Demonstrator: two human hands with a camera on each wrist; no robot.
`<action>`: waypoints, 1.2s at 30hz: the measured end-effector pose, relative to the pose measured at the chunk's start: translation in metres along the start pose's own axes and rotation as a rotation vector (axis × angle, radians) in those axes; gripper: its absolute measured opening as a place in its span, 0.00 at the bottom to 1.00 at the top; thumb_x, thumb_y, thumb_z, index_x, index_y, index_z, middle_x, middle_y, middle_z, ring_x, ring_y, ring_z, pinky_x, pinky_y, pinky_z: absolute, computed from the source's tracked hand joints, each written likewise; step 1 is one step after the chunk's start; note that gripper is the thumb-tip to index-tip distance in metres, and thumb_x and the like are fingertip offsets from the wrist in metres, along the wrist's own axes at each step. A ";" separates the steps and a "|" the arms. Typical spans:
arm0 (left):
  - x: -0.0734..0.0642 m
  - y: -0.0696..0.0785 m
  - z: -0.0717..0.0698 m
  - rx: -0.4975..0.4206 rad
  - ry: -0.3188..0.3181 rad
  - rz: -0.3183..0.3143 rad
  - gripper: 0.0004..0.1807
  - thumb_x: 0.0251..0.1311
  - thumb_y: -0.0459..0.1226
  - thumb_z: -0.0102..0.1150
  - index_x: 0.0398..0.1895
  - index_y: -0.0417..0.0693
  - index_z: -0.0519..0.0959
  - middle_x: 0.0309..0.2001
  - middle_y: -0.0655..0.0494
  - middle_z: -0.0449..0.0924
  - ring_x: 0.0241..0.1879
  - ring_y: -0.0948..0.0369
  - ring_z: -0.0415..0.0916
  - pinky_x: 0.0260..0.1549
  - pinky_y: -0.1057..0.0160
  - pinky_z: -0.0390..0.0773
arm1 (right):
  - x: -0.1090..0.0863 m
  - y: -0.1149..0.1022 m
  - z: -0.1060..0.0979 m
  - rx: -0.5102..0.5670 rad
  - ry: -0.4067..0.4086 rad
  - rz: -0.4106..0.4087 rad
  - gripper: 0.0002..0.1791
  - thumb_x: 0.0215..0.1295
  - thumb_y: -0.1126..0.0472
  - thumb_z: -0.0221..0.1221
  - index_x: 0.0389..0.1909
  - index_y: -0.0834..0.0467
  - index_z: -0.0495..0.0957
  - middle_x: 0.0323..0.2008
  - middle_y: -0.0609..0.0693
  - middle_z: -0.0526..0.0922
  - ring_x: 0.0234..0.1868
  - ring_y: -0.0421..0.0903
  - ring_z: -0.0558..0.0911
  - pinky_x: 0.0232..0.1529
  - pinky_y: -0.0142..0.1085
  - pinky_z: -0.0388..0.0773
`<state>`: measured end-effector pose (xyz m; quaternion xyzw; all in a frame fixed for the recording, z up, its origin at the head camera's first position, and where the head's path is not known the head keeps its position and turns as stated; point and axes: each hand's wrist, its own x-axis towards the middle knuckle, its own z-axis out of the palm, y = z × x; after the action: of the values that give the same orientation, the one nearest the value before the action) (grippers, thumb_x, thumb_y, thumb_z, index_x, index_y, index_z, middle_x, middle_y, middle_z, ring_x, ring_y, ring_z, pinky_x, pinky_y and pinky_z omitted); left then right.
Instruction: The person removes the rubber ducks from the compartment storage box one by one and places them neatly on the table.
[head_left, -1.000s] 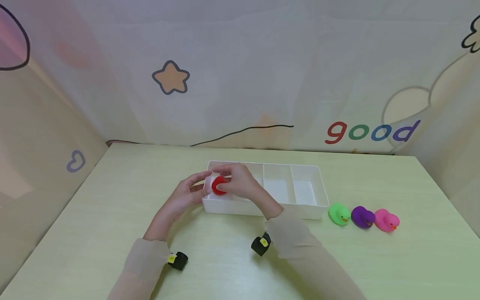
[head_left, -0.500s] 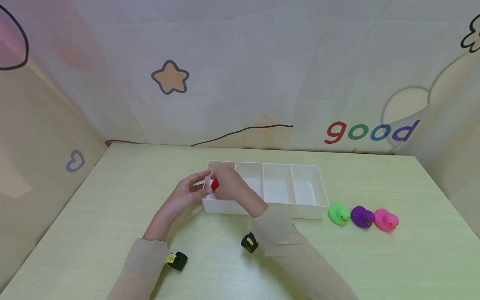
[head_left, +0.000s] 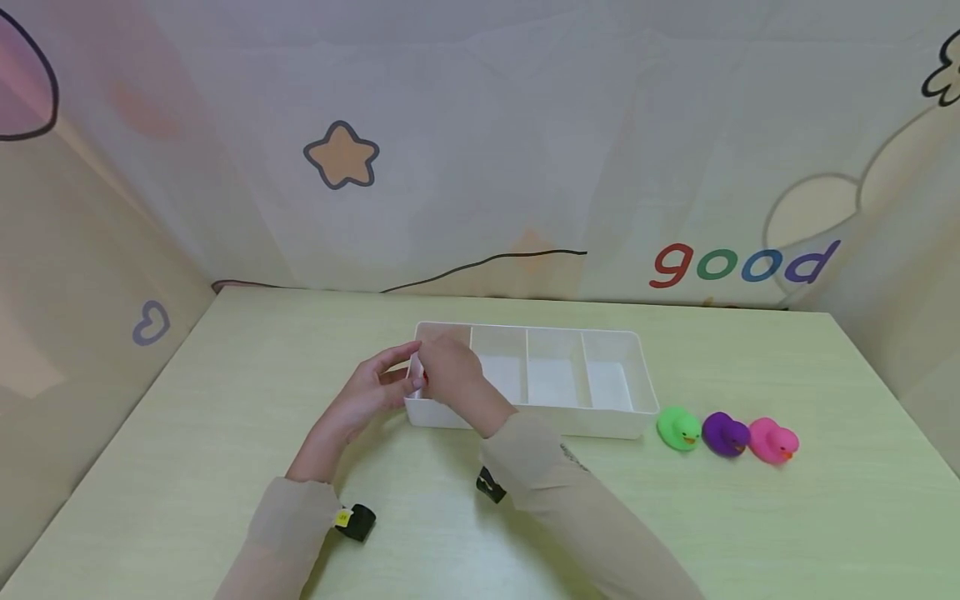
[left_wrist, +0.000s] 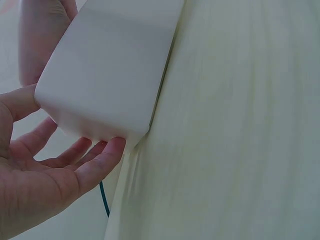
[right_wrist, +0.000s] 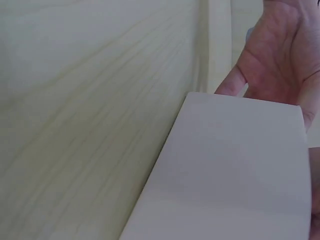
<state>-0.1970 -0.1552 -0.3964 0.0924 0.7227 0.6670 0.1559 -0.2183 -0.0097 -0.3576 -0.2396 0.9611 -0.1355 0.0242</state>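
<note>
In the head view my left hand [head_left: 375, 385] holds the left end of a white divided tray [head_left: 600, 422]. Its thumb sits at the rim, and in the left wrist view the fingertips [left_wrist: 116, 145] touch the outside of the end wall. My right hand [head_left: 453, 375] reaches down into the tray's leftmost compartment with its fingers curled. Only a speck of a small rounded red thing [head_left: 425, 377] shows beside it; the rest is hidden by the hand. The tray wall covers most of the right hand in both wrist views.
Green [head_left: 678, 429], purple [head_left: 725, 434] and pink [head_left: 773, 441] rubber ducks stand in a row just right of the tray. Black wrist cameras hang under both sleeves. A patterned cloth backdrop [head_left: 480, 167] rises behind the pale wooden table [head_left: 315, 325].
My right hand has moved left and down into the leftmost compartment with the red thing, which is now almost wholly covered. The left hand, the tray and the ducks have stayed put.
</note>
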 end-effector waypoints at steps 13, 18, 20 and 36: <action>-0.001 0.002 0.002 0.026 0.005 -0.021 0.33 0.58 0.35 0.57 0.67 0.49 0.59 0.65 0.45 0.56 0.59 0.46 0.63 0.46 0.58 0.76 | -0.015 0.012 -0.007 0.144 0.092 -0.076 0.09 0.49 0.64 0.65 0.31 0.62 0.79 0.25 0.49 0.79 0.28 0.44 0.74 0.29 0.30 0.75; 0.000 0.001 0.002 0.050 0.021 -0.036 0.33 0.58 0.37 0.58 0.67 0.51 0.59 0.66 0.46 0.56 0.61 0.46 0.61 0.47 0.57 0.76 | -0.030 0.013 -0.019 0.174 0.134 -0.066 0.15 0.50 0.62 0.66 0.40 0.62 0.78 0.35 0.52 0.81 0.37 0.47 0.77 0.38 0.34 0.78; 0.000 0.001 0.002 0.063 0.032 -0.045 0.33 0.58 0.38 0.58 0.67 0.52 0.59 0.66 0.47 0.55 0.61 0.46 0.60 0.47 0.57 0.75 | -0.035 0.014 -0.023 0.175 0.151 -0.061 0.15 0.51 0.64 0.65 0.41 0.62 0.78 0.37 0.52 0.81 0.39 0.48 0.77 0.39 0.35 0.78; 0.001 0.003 0.005 0.099 0.078 -0.086 0.32 0.57 0.36 0.58 0.66 0.53 0.61 0.66 0.48 0.55 0.62 0.47 0.60 0.49 0.54 0.74 | -0.081 0.050 -0.045 0.449 0.312 -0.083 0.18 0.48 0.68 0.67 0.43 0.64 0.79 0.42 0.55 0.82 0.37 0.49 0.79 0.38 0.40 0.80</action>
<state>-0.1966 -0.1500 -0.3940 0.0430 0.7636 0.6262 0.1514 -0.1745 0.0815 -0.3297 -0.2438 0.8884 -0.3812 -0.0773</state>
